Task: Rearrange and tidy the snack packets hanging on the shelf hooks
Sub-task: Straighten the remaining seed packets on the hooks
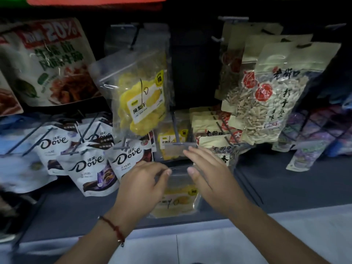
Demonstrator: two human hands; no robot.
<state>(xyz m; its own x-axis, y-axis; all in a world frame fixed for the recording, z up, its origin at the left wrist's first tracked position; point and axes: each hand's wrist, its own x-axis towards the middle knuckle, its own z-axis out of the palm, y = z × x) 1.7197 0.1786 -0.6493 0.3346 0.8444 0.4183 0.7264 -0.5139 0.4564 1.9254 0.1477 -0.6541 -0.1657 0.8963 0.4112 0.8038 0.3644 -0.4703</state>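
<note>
Clear yellow-fruit packet [177,189]: left hand [141,185] pinches its top; right hand [207,174] open beside.

Bare forearms, no sleeves, thin red braided bracelet [114,228] on the left wrist (small dangling end)

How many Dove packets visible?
4, lower left hooks: back left, back right, front centre, right by the left hand. More may hang hidden behind.

Both forearms reach forward, the left hand [142,184] with curled fingers and thumb pinching, the right hand [207,172] open with fingers extended.
</note>
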